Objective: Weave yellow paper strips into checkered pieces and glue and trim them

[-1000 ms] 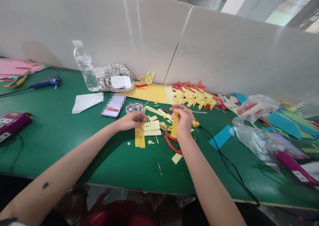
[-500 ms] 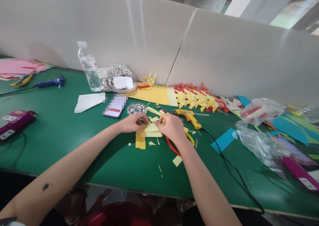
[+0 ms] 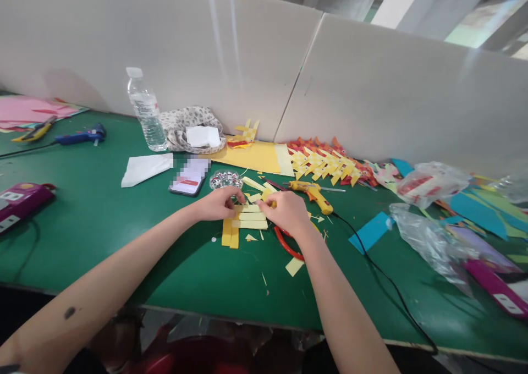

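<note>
A small weave of pale yellow and orange-yellow paper strips lies on the green table in front of me. My left hand is curled, its fingertips pinching the weave's upper left edge. My right hand is closed in a pinch on a strip at the weave's upper right. The two hands nearly meet above the strips. Red-handled scissors lie under my right wrist. Loose pale yellow strips lie just behind the hands.
A yellow glue gun with a black cord lies right of my hands. Behind are a dish of googly eyes, a phone, a water bottle, yellow paper sheets and a row of woven paper fish. Plastic bags lie at right.
My right hand brought the orange-yellow strip down from upright to the weave and now pinches at its upper right edge. My left hand stayed on the weave. The glue gun came into sight.
</note>
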Demonstrator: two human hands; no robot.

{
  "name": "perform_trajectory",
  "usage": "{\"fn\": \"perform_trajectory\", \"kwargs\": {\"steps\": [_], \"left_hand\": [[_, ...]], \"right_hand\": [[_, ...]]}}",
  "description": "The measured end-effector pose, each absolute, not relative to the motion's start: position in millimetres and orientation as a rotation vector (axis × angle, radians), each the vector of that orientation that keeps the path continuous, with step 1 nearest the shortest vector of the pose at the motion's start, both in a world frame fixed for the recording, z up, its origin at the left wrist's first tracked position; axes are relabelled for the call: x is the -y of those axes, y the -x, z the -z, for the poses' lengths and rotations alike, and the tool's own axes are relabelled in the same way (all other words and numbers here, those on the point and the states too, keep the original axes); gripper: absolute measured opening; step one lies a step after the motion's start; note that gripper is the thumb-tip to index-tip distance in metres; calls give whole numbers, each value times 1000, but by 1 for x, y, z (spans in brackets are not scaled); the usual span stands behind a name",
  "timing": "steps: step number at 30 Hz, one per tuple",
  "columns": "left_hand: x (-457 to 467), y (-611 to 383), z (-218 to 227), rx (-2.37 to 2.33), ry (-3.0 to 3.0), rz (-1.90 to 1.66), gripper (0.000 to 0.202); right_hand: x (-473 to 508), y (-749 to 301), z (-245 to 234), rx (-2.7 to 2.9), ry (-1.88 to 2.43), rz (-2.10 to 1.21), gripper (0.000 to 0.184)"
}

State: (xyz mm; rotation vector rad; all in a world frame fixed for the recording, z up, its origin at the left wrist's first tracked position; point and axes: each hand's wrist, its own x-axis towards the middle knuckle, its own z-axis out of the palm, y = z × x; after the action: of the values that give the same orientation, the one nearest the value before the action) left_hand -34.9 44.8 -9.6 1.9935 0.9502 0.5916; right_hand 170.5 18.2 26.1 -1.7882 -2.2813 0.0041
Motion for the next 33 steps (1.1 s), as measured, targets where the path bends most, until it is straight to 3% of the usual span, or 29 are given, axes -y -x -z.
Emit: {"fn": "perform_trajectory", "kwargs": {"steps": [4, 11, 26, 33], "left_hand": [[-42, 34, 5, -955, -2045, -537, 26], [-33, 28, -1, -1009, -2333, -462, 49], [-38, 35, -4, -955, -2086, -416, 12], [-38, 37, -11, -874, -1999, -383, 20]], "right_hand": [[-19, -171, -25, 2311, 1779, 17, 33], [-20, -171, -22, 2272, 1755, 45, 32], [-20, -178, -26, 2202, 1746, 1, 38], [-15, -172, -32, 2194, 1660, -200, 52]]}}
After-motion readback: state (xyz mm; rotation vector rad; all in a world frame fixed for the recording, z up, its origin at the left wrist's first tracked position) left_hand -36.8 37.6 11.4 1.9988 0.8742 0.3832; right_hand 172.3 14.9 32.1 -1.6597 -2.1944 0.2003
